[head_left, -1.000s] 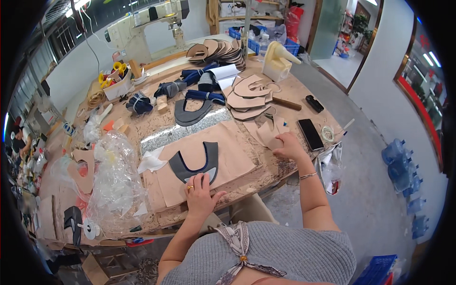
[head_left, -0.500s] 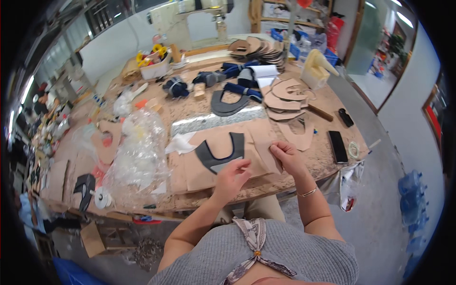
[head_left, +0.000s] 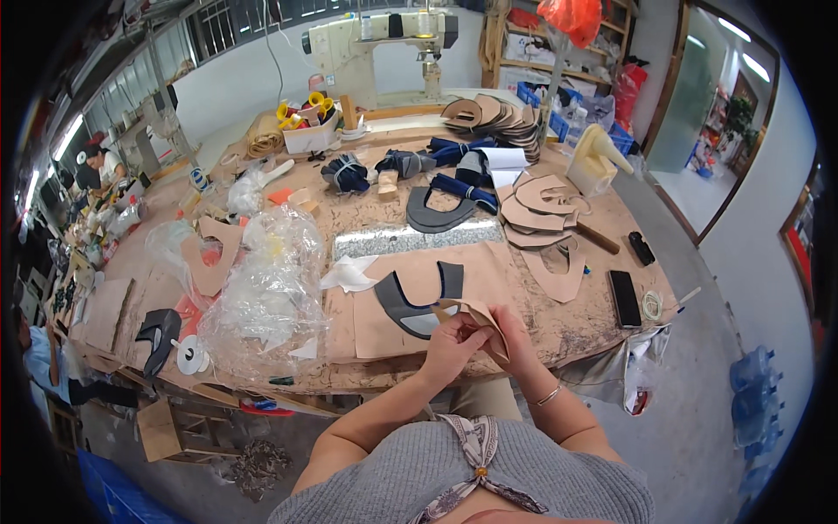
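Both hands are close together over the table's front edge, holding a tan, thin sheet [head_left: 477,311] that is bent upward between them. My left hand [head_left: 452,348] pinches its lower edge with closed fingers. My right hand [head_left: 518,342] grips the sheet's right side, its thumb toward the left hand. Just left of the hands lies a dark grey, U-shaped shoe upper piece [head_left: 400,306] with a light grey patch, flat on a larger tan sheet [head_left: 367,334]. Whether the held sheet is one layer or more, I cannot tell.
Crumpled clear plastic [head_left: 271,288] covers the left of the table. Behind are a metal plate [head_left: 419,237], stacked tan cut pieces [head_left: 532,205] and tied dark bundles [head_left: 346,173]. A black phone [head_left: 624,299] lies at right. A sewing machine [head_left: 349,52] stands at the back.
My right hand has lifted the tan sheet off the table and drawn it nearer. My left hand has moved right and now grips it too. The whole view has shifted slightly.
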Motion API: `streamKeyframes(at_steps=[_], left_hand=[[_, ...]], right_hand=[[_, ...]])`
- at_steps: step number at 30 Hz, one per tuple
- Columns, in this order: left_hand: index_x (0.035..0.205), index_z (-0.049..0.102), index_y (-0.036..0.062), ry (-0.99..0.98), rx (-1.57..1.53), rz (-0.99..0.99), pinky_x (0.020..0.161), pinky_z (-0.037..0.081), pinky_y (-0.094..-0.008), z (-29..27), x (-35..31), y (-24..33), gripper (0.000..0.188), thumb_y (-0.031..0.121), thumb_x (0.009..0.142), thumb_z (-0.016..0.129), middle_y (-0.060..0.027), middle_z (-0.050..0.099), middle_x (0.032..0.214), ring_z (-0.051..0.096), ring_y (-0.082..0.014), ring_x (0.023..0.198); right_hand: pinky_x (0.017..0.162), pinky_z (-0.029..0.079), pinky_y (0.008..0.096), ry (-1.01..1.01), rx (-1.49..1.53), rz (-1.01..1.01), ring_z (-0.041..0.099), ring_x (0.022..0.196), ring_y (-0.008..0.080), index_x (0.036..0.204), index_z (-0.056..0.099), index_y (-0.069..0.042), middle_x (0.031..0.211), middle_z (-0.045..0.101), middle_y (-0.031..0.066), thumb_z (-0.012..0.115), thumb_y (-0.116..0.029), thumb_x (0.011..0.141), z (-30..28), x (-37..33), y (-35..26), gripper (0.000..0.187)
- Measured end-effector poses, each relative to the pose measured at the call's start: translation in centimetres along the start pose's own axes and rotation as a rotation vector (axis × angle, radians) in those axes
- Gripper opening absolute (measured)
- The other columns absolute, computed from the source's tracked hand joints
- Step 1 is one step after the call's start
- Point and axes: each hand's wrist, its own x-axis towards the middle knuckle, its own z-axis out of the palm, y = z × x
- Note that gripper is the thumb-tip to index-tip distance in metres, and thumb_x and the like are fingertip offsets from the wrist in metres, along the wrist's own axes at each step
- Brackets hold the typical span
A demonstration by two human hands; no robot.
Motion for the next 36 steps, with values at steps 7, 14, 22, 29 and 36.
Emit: streamKeyframes(at_steps=[7, 14, 22, 29, 36], left_hand=[[0.096, 0.056, 0.0022, 0.094, 0.206, 0.137, 0.066, 0.047, -0.0199, -1.5, 0.9, -0.9, 0.011, 0.002, 0.088, 0.063, -0.0013, 0.062, 0.085, 0.057, -0.0046, 0.076], [0.113, 0.048, 0.005, 0.234, -0.195, 0.219, 0.08, 0.055, -0.0286, -4.0, 1.4, 5.0, 0.026, -0.001, 0.09, 0.058, -0.0056, 0.058, 0.106, 0.061, -0.0126, 0.093], [0.135, 0.038, 0.0107, 0.11, -0.22, 0.122, 0.086, 0.055, -0.0353, -3.8, 1.5, 6.2, 0.053, -0.004, 0.088, 0.058, -0.0071, 0.056, 0.121, 0.06, -0.0172, 0.106], [0.131, 0.047, 0.0001, 0.353, 0.487, 0.146, 0.067, 0.051, -0.0241, -9.0, 0.8, 4.9, 0.053, 0.006, 0.084, 0.069, -0.0037, 0.065, 0.087, 0.061, -0.0083, 0.076], [0.125, 0.05, -0.0071, 0.456, 0.863, 0.09, 0.057, 0.048, -0.0236, -10.4, 1.0, 3.0, 0.059, 0.011, 0.076, 0.077, -0.0038, 0.061, 0.068, 0.059, -0.0079, 0.062]], right_hand=[[0.081, 0.049, 0.026, 0.232, -0.654, -0.332, 0.06, 0.09, 0.0108, 0.115, 0.063, -0.001, 0.1, 0.065, 0.0023, 0.055, 0.0, 0.09, -1.3, 0.3, -2.4, 0.026], [0.081, 0.049, 0.0345, 0.897, -1.589, -0.635, 0.061, 0.093, 0.0228, 0.113, 0.062, 0.0, 0.096, 0.065, 0.0141, 0.07, -0.019, 0.084, -10.2, 2.8, -8.1, 0.036], [0.079, 0.053, 0.0317, -0.089, -0.09, 0.109, 0.064, 0.082, 0.0151, 0.105, 0.065, 0.0, 0.093, 0.067, 0.0071, 0.049, -0.03, 0.1, -0.8, 5.1, -1.7, 0.034], [0.057, 0.045, 0.0185, 0.051, -0.616, 0.01, 0.056, 0.065, 0.004, 0.101, 0.067, -0.003, 0.082, 0.066, 0.0006, 0.074, -0.012, 0.081, 0.2, 7.6, -1.3, 0.023], [0.063, 0.052, 0.0254, 0.177, -0.851, -0.066, 0.063, 0.07, 0.0109, 0.094, 0.064, 0.001, 0.082, 0.068, 0.0053, 0.078, -0.012, 0.075, -2.5, 8.5, 2.0, 0.027]])
